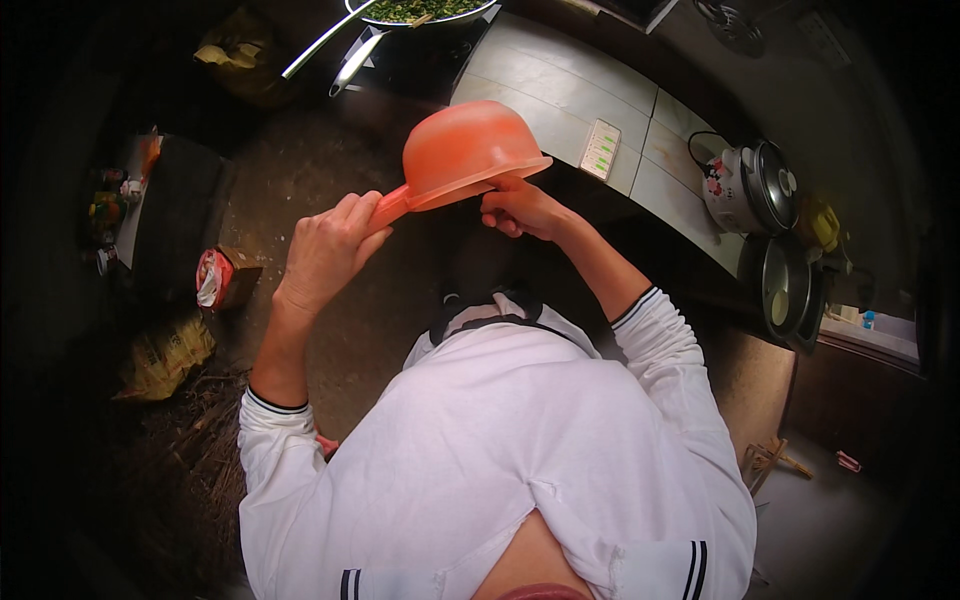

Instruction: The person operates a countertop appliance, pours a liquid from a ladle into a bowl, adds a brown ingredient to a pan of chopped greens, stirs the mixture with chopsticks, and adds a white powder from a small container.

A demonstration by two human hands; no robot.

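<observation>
An orange plastic water dipper (470,140) is raised in front of me. It is tipped over, its rounded bottom upward and its rim facing down. My left hand (330,245) is closed around the dipper's handle. Close against the lower rim is my right hand (525,208), its fingers curled inward below the edge. Whether those fingers grip the rim or something small is hidden. The inside of the dipper does not show.
Beyond the dipper, a pan of chopped greens (425,10) sits on a dark stove (425,65). A phone (600,149) lies on the tiled counter (555,80). Farther right stand a rice cooker (735,190) and a metal pot (785,285). On the left floor are a box (235,278) and twigs (200,440).
</observation>
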